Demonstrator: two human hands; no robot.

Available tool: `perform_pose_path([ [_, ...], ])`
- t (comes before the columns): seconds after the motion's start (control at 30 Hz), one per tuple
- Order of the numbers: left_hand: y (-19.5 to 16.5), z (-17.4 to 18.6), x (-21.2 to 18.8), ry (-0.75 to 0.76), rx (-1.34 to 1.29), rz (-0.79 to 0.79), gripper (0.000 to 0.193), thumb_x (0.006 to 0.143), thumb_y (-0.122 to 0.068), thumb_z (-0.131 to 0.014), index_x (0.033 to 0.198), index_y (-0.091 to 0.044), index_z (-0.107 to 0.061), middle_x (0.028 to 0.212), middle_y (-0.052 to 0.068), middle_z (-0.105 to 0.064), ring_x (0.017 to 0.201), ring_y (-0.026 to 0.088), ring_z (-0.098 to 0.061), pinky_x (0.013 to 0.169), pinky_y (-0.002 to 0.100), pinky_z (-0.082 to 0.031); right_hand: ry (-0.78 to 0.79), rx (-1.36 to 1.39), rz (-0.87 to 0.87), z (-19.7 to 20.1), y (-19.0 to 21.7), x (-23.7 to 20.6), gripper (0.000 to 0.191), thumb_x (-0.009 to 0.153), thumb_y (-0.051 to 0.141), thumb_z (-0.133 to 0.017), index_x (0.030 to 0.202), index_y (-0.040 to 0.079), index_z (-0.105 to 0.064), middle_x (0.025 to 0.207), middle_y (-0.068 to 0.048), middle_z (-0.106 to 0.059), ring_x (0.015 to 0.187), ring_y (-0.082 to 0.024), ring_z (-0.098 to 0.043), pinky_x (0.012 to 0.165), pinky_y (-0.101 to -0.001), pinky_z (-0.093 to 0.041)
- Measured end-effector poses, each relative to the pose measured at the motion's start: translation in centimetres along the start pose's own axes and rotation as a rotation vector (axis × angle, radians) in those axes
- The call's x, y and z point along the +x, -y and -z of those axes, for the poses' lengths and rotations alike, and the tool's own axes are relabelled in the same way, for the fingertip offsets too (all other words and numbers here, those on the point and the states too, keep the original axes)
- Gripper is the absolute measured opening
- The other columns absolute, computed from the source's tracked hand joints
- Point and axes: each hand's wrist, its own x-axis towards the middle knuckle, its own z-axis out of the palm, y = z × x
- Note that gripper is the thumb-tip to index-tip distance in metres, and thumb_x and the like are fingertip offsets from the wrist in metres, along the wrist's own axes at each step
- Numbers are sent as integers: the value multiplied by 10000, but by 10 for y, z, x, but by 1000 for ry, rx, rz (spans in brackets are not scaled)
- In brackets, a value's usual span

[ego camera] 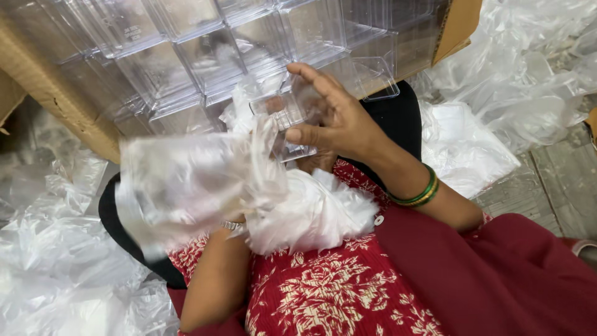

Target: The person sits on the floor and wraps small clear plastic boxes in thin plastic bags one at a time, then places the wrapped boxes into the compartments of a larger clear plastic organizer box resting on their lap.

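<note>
My right hand (336, 121) grips a small clear plastic box (283, 115) in front of me, thumb and fingers around its side. My left hand is hidden behind a blurred clear plastic bag (186, 180) that it holds up beside the box; only the left forearm (217, 274) shows. A bundle of white plastic (317, 208) lies on my lap below both hands. Green bangles (420, 193) ring my right wrist.
A cardboard carton (68, 106) packed with several clear plastic boxes (186, 56) leans in front of my knees. Loose plastic bags (50, 261) pile at the left and more bags (516, 74) at the right. A red flowered garment (348, 292) covers my lap.
</note>
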Motion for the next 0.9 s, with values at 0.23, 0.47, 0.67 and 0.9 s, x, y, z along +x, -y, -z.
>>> perform_pose_path([
  [0.23,2,-2,-3,32,-3,15,275,955,-130,-708,1174,26,-648,1012,65,-696,827,143,-659,651,306,-551,-41,43,-60,9,11,-7,1014,810,221,-887,1634,161,-298,1355,-170,-573,1249,-287,-622,1060,-423,-596],
  [0.47,-2,-1,-5,68,1,31,277,948,-133,-715,1167,23,-647,1004,63,-696,821,138,-659,647,302,-549,-16,-18,-125,8,10,-2,948,786,198,-886,1596,177,-395,1332,-161,-577,1164,-271,-670,1004,-399,-622],
  [0.67,-3,1,-6,84,-7,39,279,942,-135,-721,1160,21,-646,998,60,-697,815,134,-659,644,299,-548,-12,-24,-100,2,10,-6,947,751,153,-911,1562,170,-424,1410,-108,-482,1181,-257,-668,949,-401,-632],
  [0.9,-3,1,-3,1,-30,19,281,935,-138,-728,1153,19,-644,991,58,-698,809,128,-659,640,294,-547,9,-70,-58,-1,9,-5,921,739,171,-928,1527,185,-451,1396,-134,-548,1174,-259,-684,1000,-415,-638],
])
